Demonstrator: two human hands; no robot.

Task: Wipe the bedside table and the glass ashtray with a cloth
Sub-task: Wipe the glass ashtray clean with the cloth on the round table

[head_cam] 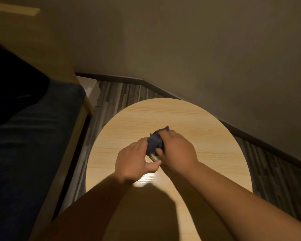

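Both hands meet over the middle of the round table (189, 122). The right hand (176, 152) is clenched around a dark blue cloth (155, 142), pressing it into the glass ashtray (153, 157), of which only a sliver of clear rim shows below the cloth. The left hand (133, 160) grasps the ashtray from the left, thumb along its near edge. Whether the ashtray rests on the tabletop or is lifted just above it cannot be told, and the cloth hides anything inside it. No writing or label can be read anywhere. The pale wood-grain tabletop carries a bright glare patch near the wrists. A dark blue bed (30, 145) lies to the left, striped grey flooring (111, 96) beyond
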